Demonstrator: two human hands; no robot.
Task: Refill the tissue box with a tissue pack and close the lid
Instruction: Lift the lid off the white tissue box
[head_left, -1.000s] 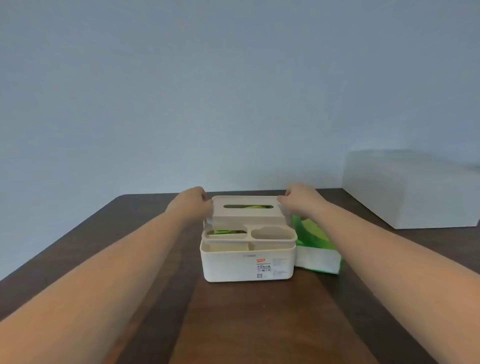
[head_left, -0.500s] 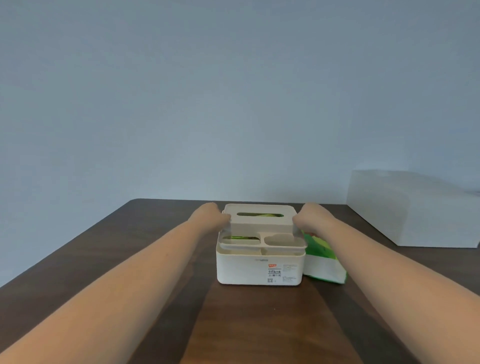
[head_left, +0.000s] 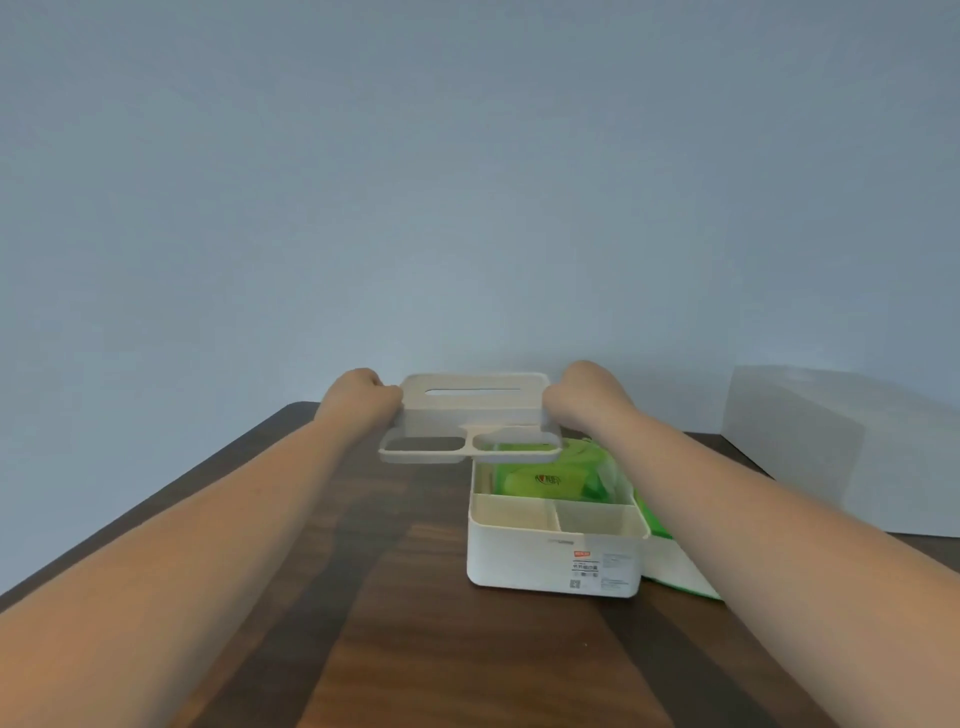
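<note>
The white tissue box (head_left: 550, 558) stands open on the dark wooden table (head_left: 426, 649). A green tissue pack (head_left: 545, 480) lies in its rear compartment; two small front compartments hold nothing. The beige lid (head_left: 472, 415), with a slot and two openings, hangs in the air above and to the left of the box. My left hand (head_left: 358, 397) grips its left end and my right hand (head_left: 582, 395) its right end. A second green pack (head_left: 675, 566) lies on the table against the box's right side, partly hidden by my right forearm.
A large white box (head_left: 831, 447) sits at the table's far right. A plain blue-grey wall rises behind the table. Bare wood stretches left of and in front of the tissue box.
Both hands have lifted the lid off the box and carried it up and to the left. The box's inside with the green pack now shows.
</note>
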